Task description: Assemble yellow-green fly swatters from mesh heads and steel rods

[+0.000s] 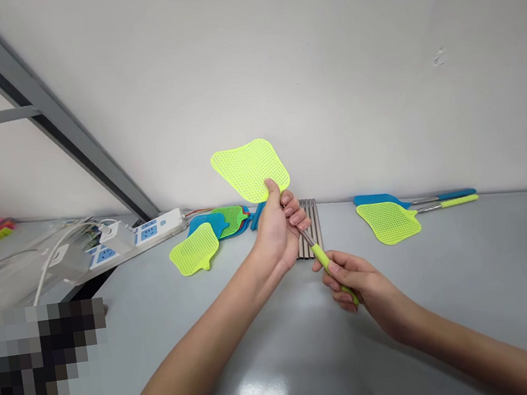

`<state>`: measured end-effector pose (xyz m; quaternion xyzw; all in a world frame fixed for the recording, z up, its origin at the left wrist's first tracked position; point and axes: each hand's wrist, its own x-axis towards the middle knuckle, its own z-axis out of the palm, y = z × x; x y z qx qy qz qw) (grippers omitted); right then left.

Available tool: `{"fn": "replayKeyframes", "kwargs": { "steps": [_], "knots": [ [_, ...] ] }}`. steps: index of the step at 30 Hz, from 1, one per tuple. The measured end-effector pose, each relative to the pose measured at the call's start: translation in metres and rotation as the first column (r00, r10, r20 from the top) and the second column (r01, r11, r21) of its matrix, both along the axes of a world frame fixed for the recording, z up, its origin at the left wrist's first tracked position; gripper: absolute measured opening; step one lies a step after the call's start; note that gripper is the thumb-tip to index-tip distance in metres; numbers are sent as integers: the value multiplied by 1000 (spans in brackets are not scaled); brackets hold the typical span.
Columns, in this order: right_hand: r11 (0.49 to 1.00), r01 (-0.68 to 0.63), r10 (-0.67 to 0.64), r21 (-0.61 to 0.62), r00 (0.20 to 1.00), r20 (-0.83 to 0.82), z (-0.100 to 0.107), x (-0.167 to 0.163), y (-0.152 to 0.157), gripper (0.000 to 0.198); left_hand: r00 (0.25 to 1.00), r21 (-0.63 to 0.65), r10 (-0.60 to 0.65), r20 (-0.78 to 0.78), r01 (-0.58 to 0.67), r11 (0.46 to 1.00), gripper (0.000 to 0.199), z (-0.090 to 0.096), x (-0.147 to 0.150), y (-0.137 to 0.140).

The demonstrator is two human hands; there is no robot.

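Observation:
A yellow-green fly swatter [250, 168] is held up at a slant above the table between both my hands. My left hand [280, 224] is closed around the neck, its thumb pressed on the base of the mesh head. Lower down, my right hand [354, 279] grips the yellow-green handle sleeve [320, 256], and a short length of metal rod shows between the two hands. Behind my left hand lie several metal rods [314, 230] side by side, partly hidden. Loose swatter heads lie to the left: a yellow-green one [196, 250] in front, with blue [213, 222] and green [230, 218] ones behind.
To the right lie a blue swatter [378, 199] and a yellow-green swatter [389, 222], both with handles. A white power strip [158, 229] with plugs and cables is at the left, near a grey metal frame [87, 149]. A wall [374, 79] rises behind the table [496, 270].

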<state>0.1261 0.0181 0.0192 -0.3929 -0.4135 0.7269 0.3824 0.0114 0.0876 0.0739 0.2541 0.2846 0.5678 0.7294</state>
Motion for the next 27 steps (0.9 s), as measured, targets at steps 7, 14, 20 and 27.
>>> {"fn": "replayKeyframes", "kwargs": {
  "steps": [7, 14, 20, 27],
  "knots": [
    [999, -31, 32, -19, 998, 55, -1, 0, 3, 32, 998, 17, -57, 19, 57, 998, 44, -1, 1, -4],
    [998, -53, 55, -45, 997, 51, 3, 0, 3, 32, 994, 29, -111, 23, 110, 993, 37, 2, 1, -6],
    [996, -57, 60, -66, 997, 44, 4, 1, 2, 32, 993, 13, -106, 45, 105, 994, 40, 1, 2, -7],
    [985, -116, 113, -125, 993, -31, -1, 5, 3, 37, 989, 10, -141, 33, 141, 990, 45, -2, 4, -9]
  ]
}}
